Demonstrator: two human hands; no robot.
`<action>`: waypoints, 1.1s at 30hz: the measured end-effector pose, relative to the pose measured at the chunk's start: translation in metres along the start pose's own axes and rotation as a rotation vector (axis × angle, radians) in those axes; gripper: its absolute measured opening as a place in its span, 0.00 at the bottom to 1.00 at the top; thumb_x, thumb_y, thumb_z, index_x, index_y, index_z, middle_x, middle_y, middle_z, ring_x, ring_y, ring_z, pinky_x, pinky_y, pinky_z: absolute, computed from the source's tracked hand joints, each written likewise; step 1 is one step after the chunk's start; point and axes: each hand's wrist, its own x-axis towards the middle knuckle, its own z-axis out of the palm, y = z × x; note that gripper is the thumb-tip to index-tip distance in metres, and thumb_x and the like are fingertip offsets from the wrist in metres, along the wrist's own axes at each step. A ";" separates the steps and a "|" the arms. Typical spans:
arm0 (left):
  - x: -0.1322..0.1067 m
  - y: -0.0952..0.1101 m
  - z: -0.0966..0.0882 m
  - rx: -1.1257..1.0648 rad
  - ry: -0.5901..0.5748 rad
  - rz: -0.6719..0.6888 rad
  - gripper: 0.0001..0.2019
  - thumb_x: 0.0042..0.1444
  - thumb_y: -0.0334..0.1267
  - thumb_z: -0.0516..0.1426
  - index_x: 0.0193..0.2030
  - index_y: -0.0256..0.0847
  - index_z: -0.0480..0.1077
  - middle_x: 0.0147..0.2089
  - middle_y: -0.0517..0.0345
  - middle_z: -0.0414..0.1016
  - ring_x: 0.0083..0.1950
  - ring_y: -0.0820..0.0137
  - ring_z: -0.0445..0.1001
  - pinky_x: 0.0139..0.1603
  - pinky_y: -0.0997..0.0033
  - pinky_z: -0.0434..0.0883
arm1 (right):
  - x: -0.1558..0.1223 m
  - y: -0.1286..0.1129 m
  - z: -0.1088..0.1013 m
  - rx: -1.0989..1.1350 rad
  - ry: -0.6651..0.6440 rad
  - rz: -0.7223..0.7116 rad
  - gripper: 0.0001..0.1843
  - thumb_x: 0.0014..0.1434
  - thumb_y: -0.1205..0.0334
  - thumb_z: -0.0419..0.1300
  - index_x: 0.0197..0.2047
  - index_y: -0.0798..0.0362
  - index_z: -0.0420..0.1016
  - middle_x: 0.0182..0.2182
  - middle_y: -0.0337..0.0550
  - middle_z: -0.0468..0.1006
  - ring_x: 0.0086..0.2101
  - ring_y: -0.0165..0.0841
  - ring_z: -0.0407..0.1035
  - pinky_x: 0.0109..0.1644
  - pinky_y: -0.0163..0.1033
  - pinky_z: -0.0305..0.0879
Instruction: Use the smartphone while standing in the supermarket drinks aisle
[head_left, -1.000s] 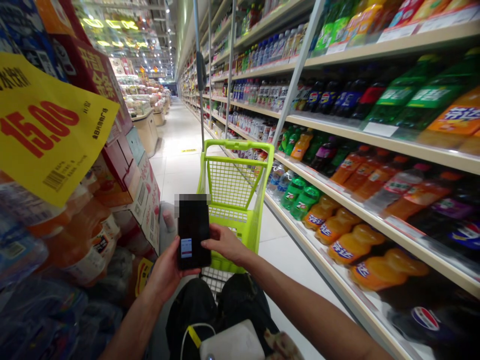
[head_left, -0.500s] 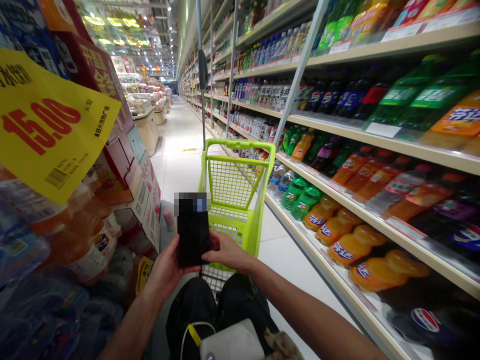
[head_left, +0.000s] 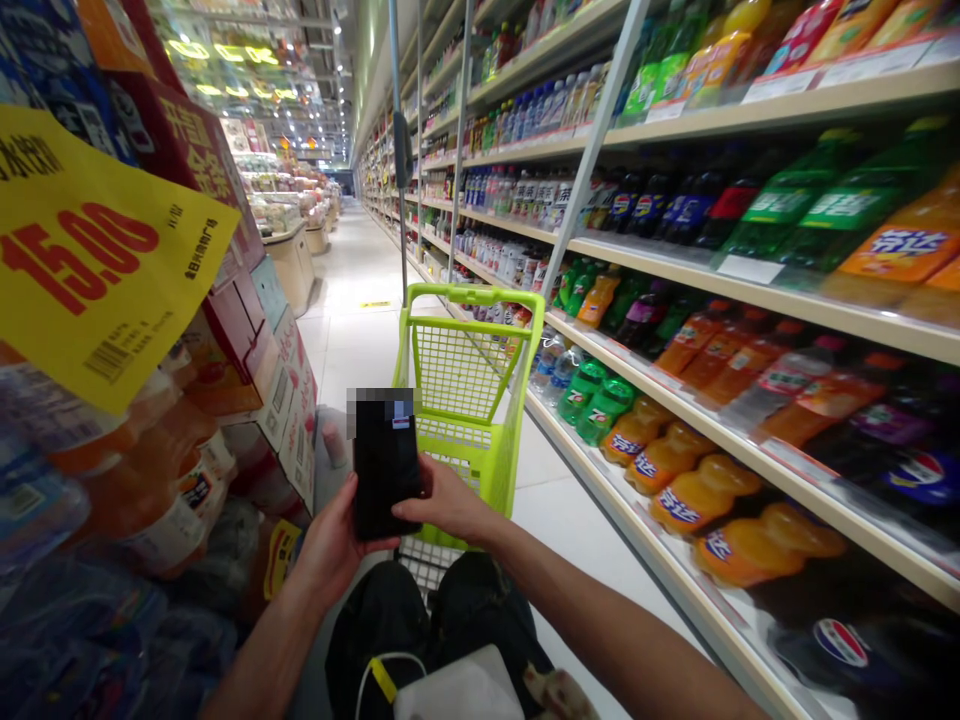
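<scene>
A shopper in a supermarket aisle holds a black phone (head_left: pixel 379 480) in both hands above dark trousers (head_left: pixel 379 615), just this side of a lime-green cart (head_left: pixel 472 296). The left hand (head_left: pixel 330 535) cradles the phone, its fingers closed around the left side and lower end. The right hand (head_left: pixel 450 498) grips the right edge, fingers curled behind and thumb laid over the lower screen; whether that thumb presses, I cannot tell from here. Most of the screen is dark, with a small lit patch near the top. A white box (head_left: pixel 461 690) lies in the lap beside a looped white cable with a yellow tag (head_left: pixel 383 678). At left, a yellow sign (head_left: pixel 105 260) reading 15.00 hangs before stacked cartons (head_left: pixel 289 405); at right, shelves (head_left: pixel 885 327) carry green 7UP (head_left: pixel 609 408) and orange soda (head_left: pixel 727 490).
</scene>
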 end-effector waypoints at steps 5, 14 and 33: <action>0.000 -0.001 0.000 -0.002 0.024 0.007 0.15 0.58 0.38 0.48 0.47 0.34 0.67 0.37 0.49 0.78 0.28 0.65 0.75 0.20 0.66 0.74 | 0.000 0.009 0.005 -0.220 0.106 -0.028 0.27 0.37 0.67 0.65 0.44 0.53 0.67 0.37 0.38 0.73 0.38 0.34 0.66 0.42 0.39 0.63; -0.003 0.000 0.001 -0.020 0.054 0.008 0.15 0.58 0.38 0.48 0.47 0.35 0.68 0.38 0.48 0.77 0.31 0.64 0.76 0.21 0.66 0.73 | -0.004 0.010 0.008 -0.164 0.076 -0.014 0.22 0.44 0.59 0.63 0.43 0.54 0.66 0.37 0.40 0.73 0.38 0.34 0.67 0.43 0.40 0.63; -0.001 -0.002 0.000 -0.017 0.010 0.011 0.15 0.58 0.39 0.47 0.46 0.34 0.68 0.36 0.47 0.78 0.29 0.64 0.76 0.21 0.66 0.73 | -0.012 0.015 0.016 -0.024 0.144 0.079 0.42 0.39 0.68 0.63 0.57 0.52 0.50 0.36 0.41 0.75 0.36 0.34 0.70 0.41 0.42 0.66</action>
